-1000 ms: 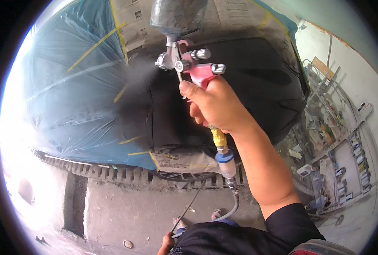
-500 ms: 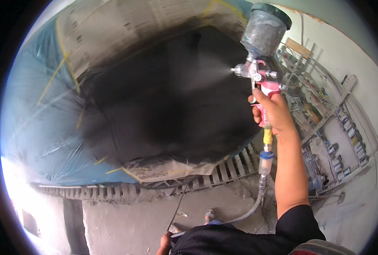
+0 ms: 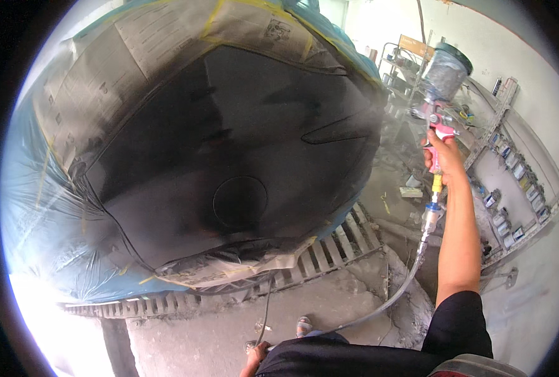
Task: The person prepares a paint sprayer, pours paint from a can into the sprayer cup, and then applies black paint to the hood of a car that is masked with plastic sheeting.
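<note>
My right hand (image 3: 444, 157) is wrapped round the pink and silver handle of a paint spray gun (image 3: 441, 131), held out to the right, beyond the edge of a glossy black car body panel (image 3: 241, 151). On top of the gun sits a cloudy cup (image 3: 444, 69) with a dark lid. From the handle a grey air hose (image 3: 400, 295) runs down past a small clear filter and back toward my waist. Low in the view, my left hand (image 3: 255, 358) is closed on the hose. A round outline (image 3: 240, 202) shows in the panel's lower middle.
Paper masking (image 3: 135, 44) with yellow tape and blue plastic sheeting (image 3: 34, 232) surround the panel. A slatted floor grate (image 3: 329, 251) runs beneath. Cluttered shelves (image 3: 405, 69) and a rack of small cans (image 3: 518, 169) stand along the right wall.
The spray gun has moved right, off the panel and farther from me. The pale spray fan earlier seen across the panel no longer shows there. The view has shifted, revealing more panel outline.
</note>
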Demonstrator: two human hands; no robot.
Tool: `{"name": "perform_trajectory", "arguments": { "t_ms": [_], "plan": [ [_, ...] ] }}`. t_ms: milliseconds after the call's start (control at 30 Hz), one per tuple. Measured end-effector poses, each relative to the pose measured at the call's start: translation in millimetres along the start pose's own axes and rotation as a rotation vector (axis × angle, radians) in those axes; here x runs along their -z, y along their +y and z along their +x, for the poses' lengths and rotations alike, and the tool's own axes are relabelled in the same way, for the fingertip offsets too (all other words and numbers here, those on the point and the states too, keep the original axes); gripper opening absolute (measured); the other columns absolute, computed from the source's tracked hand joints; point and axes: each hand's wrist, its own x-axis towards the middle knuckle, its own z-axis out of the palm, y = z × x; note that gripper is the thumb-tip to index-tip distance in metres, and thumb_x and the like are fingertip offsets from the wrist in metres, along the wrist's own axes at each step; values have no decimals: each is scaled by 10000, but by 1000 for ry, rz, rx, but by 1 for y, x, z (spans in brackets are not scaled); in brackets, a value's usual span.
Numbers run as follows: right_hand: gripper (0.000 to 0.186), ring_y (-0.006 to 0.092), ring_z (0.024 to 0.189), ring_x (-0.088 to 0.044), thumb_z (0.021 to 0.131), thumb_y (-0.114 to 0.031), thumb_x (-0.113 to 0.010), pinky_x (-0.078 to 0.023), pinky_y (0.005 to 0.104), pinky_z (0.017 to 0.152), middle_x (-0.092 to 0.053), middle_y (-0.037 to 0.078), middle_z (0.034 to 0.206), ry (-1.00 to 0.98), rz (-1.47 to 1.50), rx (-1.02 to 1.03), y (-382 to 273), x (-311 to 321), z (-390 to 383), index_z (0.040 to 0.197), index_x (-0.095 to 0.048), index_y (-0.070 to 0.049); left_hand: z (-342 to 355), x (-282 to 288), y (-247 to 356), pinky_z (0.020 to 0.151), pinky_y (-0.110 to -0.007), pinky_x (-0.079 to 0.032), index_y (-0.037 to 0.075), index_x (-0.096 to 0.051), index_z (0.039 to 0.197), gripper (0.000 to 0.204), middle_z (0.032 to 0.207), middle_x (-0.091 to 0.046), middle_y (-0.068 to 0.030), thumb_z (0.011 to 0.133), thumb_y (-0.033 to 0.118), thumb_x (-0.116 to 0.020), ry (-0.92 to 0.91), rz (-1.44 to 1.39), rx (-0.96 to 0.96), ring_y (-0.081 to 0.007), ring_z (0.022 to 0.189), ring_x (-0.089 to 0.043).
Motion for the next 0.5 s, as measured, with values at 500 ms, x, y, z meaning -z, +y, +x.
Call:
{"name": "perform_trajectory", "arguments": {
  "t_ms": [500],
  "plan": [
    [322, 87, 391, -476, 972, -380, -585, -353, 234, 365, -505, -7, 528, -22, -222, 5, 17, -113, -100, 905, -578, -65, -71, 19, -34, 754, -434, -533, 117, -688, 1011, 197, 898, -709, -167, 864, 189, -579, 125, -66, 111, -323, 856, -698]
  ]
}}
